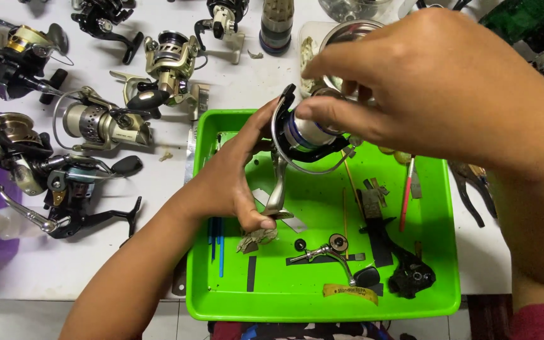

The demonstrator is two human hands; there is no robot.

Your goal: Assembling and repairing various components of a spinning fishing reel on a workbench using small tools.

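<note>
1. Two hands are working on one reel (303,141) above a green tray (322,302).
2. Left hand (231,179) fingers are closing around the reel's metal foot and body; the thumb (256,220) is pressing on the foot's lower end.
3. Right hand (436,88) fingertips are pinching together on the top of the spool (310,129), which is white with blue bands.
4. The reel is being held tilted, not touching the tray, over the tray's back-left part.
5. On the tray floor are lying a loose handle (328,255), a black part (410,274), a red stick (406,195), blue sticks (220,249) and small scraps.
6. Left of the tray, several other reels (102,123) are lying on the white table (96,271).
7. Pliers (473,189) are lying just beside the tray's right edge.
8. Behind the tray, a metal bowl (347,31) is partly hiding under the right hand.
</note>
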